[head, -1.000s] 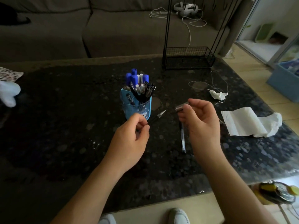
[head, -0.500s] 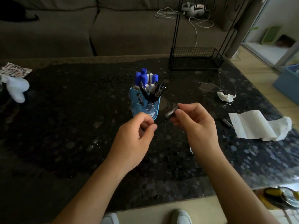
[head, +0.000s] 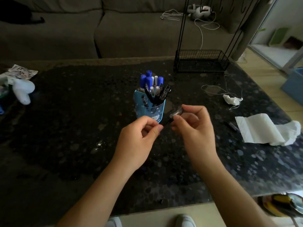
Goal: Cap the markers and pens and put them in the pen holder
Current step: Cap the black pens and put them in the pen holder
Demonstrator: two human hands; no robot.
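Observation:
A blue pen holder [head: 141, 110] stands in the middle of the dark speckled table [head: 65, 128], full of blue-capped markers [head: 148, 80] and black pens [head: 162, 94]. Just in front of it, my left hand [head: 139, 141] pinches the barrel of a black pen [head: 167, 122]. My right hand [head: 196, 131] grips the clear cap [head: 177, 112], which sits over the pen's tip. Another pen [head: 231, 126] lies on the table to the right, beside the tissue. Most of the held pen is hidden by my fingers.
A white tissue [head: 265, 130] and a crumpled paper scrap [head: 232, 99] with a thin cord lie at the right. A black wire basket [head: 201, 61] stands at the back right. A white toy [head: 21, 89] sits at the left edge. A sofa lies behind the table.
My hands came together: the cap in my right hand moved left onto the tip of the pen held by my left hand. The view shifted, hiding the pen under my right hand.

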